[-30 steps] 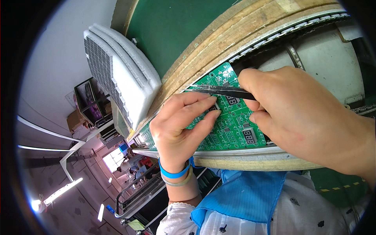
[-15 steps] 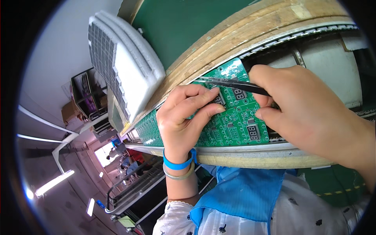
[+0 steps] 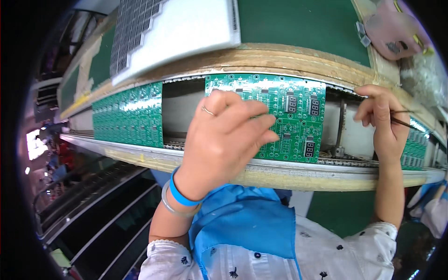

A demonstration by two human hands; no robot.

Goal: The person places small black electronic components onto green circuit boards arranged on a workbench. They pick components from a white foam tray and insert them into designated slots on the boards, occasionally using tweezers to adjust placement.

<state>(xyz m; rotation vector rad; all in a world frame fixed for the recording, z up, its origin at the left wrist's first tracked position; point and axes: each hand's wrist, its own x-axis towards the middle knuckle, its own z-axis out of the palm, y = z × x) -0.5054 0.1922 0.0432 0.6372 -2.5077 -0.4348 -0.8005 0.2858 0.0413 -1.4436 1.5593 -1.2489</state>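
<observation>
A green circuit board (image 3: 298, 126) lies across the rails in front of me. Three black digit displays show on its right half, one of them a lower display (image 3: 310, 149) near the corner. My left hand (image 3: 224, 140) hovers over the board's left part and hides it. Its thumb and forefinger come close together in a pinch; whatever sits between them is hidden. Off the board's right side, my right hand (image 3: 385, 116) is raised above the rail gap. Dark tweezers (image 3: 402, 122) rest in its grip, pointing to the right.
More green boards lie on the line, a left board (image 3: 130, 116) and a right board (image 3: 415, 144). Beyond the wooden edge (image 3: 280, 58) stands a white foam block (image 3: 191, 32) with rows of dark parts. A pink container (image 3: 396, 32) is at the far right.
My right hand has moved away from the board to the right, with the tweezers. My left hand stays over the board. The view has turned, bringing neighbouring boards into sight.
</observation>
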